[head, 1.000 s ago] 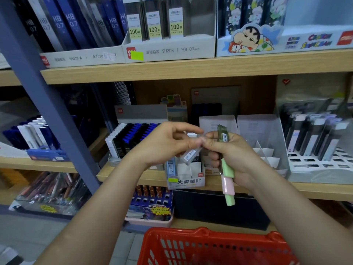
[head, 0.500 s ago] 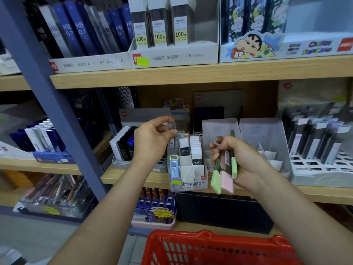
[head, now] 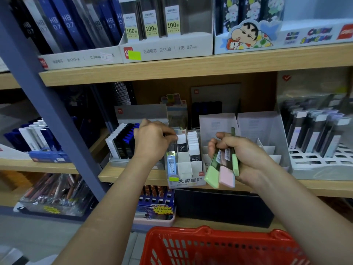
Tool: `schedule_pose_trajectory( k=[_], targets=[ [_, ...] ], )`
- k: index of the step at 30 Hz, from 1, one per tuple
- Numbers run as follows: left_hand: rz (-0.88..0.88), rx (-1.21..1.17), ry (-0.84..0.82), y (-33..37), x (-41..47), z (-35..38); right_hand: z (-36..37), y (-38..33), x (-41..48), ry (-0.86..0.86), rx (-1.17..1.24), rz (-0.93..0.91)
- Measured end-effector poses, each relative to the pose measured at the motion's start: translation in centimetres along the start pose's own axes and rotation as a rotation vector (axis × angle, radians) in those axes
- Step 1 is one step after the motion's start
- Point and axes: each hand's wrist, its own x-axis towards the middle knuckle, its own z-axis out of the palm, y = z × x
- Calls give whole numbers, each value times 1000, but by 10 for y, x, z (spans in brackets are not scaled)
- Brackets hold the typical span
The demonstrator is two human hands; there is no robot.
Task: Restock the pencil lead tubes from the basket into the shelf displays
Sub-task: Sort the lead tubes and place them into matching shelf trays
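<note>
Since half a second ago, our left hand (head: 152, 142) had come down from above the display box (head: 189, 181) to its left row. Its fingers were curled and seemed to pinch the top of a clear lead tube (head: 172, 148), which was mostly hidden. Right of the box, our right hand (head: 242, 157) gripped three pastel-capped tubes (head: 226, 176), fanned out with the caps down. Below the box stood the red basket (head: 210, 231). We judged two risks. If we pushed the clear tube down crooked, it could catch the white-capped tubes (head: 193, 148) in the neighbour row and tip them forward. The fan could also slip from the right hand, because only curled fingers held it, and a tube might miss the basket.
</note>
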Motion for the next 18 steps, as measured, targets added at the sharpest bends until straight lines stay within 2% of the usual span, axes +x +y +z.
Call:
schedule_pose_trajectory(
  k=[6,11,13,15,18],
  targets=[
    [93,166,4,2,-1,0,-4,-1,0,-10,-24,4],
    [51,17,38,12,-1,-14,-2,-2,1,0,18,-32],
    [12,-189,-79,28,-5,-30,0,-3,1,15,47,-68],
    [-16,-372,-307,47,-14,-47,2,-4,0,31,71,-106],
    [-88,-519,-608,70,-32,-61,5,-4,-1,69,89,-162]
  ],
)
